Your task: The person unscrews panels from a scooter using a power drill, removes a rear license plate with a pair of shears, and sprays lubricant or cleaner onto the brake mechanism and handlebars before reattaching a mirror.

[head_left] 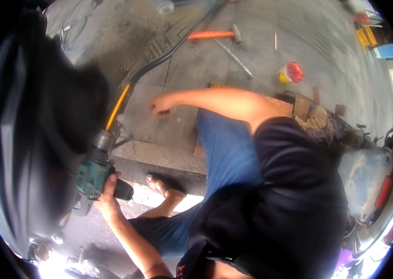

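My left hand (108,190) grips the handle of a teal and black power drill (93,174). The drill's grey chuck (101,141) points up against a big black curved body (43,130) at the left. A thin yellow tube (117,107) runs up from beside the chuck. My right hand (160,104) reaches out over my blue shorts (224,153) to the grey pavement, fingers bent down onto the concrete. Whether it holds anything is hidden. My sandalled foot (159,186) stands below the kerb.
An orange-handled hammer (211,35), a metal rod (234,58) and a yellow can with a red lid (291,73) lie on the pavement beyond. A black ribbed mat (159,44) lies at the back. A scooter (377,181) stands at the right.
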The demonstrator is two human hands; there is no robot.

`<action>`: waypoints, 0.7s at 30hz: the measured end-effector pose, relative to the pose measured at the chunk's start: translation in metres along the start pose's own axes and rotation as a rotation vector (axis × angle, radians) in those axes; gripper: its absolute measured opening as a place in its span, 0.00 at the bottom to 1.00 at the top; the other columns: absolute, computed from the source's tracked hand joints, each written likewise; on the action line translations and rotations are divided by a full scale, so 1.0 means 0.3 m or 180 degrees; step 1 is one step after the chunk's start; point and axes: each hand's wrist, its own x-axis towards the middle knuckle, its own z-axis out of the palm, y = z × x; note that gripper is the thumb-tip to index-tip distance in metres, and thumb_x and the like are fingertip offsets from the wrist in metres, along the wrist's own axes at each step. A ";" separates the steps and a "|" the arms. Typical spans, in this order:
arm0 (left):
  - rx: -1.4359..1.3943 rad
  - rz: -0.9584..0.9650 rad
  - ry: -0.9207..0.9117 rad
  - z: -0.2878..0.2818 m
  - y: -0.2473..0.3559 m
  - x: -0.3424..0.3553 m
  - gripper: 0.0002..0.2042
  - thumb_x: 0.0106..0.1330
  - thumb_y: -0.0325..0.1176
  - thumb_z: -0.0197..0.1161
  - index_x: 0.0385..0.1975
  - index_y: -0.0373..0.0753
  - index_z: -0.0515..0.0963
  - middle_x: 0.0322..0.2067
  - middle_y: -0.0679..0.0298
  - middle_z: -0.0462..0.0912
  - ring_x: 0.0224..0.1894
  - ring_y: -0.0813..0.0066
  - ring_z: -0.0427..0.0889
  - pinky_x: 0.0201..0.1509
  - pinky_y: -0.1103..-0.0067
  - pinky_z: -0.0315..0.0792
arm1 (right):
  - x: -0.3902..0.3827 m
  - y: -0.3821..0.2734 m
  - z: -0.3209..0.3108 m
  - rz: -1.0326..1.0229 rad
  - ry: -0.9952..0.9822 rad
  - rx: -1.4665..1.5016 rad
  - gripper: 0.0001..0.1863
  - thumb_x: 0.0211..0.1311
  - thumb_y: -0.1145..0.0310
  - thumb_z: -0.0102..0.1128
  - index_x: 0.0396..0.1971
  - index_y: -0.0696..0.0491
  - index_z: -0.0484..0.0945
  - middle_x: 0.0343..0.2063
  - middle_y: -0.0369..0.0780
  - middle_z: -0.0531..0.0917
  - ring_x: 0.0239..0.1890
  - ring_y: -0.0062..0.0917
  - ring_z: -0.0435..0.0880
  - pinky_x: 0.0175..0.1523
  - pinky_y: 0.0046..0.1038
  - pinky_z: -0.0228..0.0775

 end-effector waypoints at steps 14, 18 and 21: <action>-0.0726 -0.0327 -0.0366 0.484 0.171 0.098 0.21 0.48 0.20 0.64 0.46 0.32 0.72 0.35 0.55 0.80 0.33 0.68 0.80 0.36 0.77 0.77 | -0.410 -0.130 -0.205 -0.2462 0.2697 0.5491 0.08 0.64 0.68 0.53 0.39 0.55 0.72 0.31 0.37 0.78 0.31 0.21 0.77 0.39 0.28 0.73; -0.0786 -0.0501 -0.0386 0.560 0.209 0.141 0.20 0.48 0.19 0.64 0.45 0.32 0.72 0.34 0.56 0.80 0.33 0.70 0.80 0.35 0.77 0.77 | -0.452 -0.121 -0.284 -0.2035 0.3080 0.5512 0.07 0.64 0.67 0.54 0.36 0.55 0.74 0.27 0.36 0.78 0.28 0.21 0.76 0.38 0.25 0.73; -0.1027 -0.0278 -0.0381 0.595 0.153 0.198 0.19 0.47 0.19 0.65 0.42 0.31 0.74 0.33 0.56 0.80 0.30 0.70 0.80 0.32 0.77 0.78 | -0.487 -0.120 -0.352 -0.2264 0.3153 0.5473 0.07 0.64 0.67 0.55 0.34 0.54 0.74 0.24 0.34 0.78 0.27 0.21 0.77 0.37 0.24 0.73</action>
